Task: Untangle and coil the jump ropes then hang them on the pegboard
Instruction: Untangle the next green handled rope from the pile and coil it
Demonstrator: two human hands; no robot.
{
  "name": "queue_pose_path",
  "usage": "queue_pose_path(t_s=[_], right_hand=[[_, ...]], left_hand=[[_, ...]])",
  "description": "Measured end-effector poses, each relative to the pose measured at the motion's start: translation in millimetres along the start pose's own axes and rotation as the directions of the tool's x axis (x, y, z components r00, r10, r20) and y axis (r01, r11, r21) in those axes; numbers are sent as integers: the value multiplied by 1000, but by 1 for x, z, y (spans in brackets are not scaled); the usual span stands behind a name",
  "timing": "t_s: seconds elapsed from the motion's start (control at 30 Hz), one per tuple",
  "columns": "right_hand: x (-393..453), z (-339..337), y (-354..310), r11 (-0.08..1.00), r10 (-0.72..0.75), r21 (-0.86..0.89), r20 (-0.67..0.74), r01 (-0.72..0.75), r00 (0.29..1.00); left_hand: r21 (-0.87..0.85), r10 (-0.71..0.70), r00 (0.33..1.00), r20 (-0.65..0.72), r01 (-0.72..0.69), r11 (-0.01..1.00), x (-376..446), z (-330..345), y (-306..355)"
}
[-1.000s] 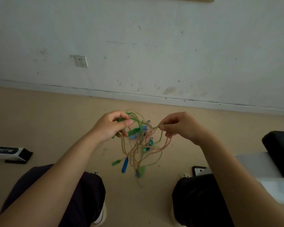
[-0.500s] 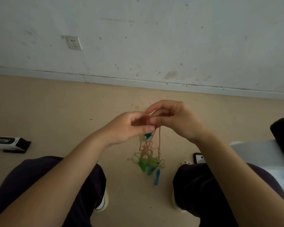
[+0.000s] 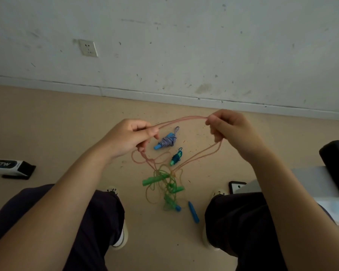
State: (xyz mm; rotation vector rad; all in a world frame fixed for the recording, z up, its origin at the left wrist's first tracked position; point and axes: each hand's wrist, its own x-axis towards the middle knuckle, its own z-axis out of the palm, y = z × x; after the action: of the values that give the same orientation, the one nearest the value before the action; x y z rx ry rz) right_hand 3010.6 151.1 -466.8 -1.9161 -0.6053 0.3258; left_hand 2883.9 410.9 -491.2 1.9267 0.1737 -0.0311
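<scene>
A pink jump rope (image 3: 182, 119) is stretched in a doubled strand between my left hand (image 3: 129, 137) and my right hand (image 3: 231, 130), both pinching it. Below them its loops hang into a tangle (image 3: 165, 184) with a green rope and green handles (image 3: 152, 179). A blue handle (image 3: 193, 212) lies at the bottom of the tangle. Farther off on the floor rest a coiled blue-and-white rope (image 3: 167, 141) and a small coiled teal rope (image 3: 176, 157). No pegboard is in view.
I sit with my knees (image 3: 98, 222) apart over a beige floor. A white and black box (image 3: 8, 167) lies at the left. A black-framed device (image 3: 236, 186) and a white surface with a black object (image 3: 337, 161) stand at the right. A wall socket (image 3: 88, 48) is ahead.
My hands were together above the tangle and have moved apart, drawing the pink rope out between them. The two coiled ropes on the floor have come into view.
</scene>
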Motion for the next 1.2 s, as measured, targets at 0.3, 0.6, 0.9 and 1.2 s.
queue_pose_path(t_s=[0.3,0.6,0.9,1.2], right_hand=[[-7,41,-7,997,3,-66,388,25,922],[1,12,0,969,1,244,141,-36,990],[-7,35,-7,974,60,210,128,-86,990],[-6,42,1,997,-32,-66,236,49,971]], left_hand=[[-117,50,993,109,-37,992,-2,36,4],[432,-130,986,103,73,899,4,16,-11],[-266,40,998,48,-26,964,2,36,4],[-142,-27,979,200,56,988,0,43,4]])
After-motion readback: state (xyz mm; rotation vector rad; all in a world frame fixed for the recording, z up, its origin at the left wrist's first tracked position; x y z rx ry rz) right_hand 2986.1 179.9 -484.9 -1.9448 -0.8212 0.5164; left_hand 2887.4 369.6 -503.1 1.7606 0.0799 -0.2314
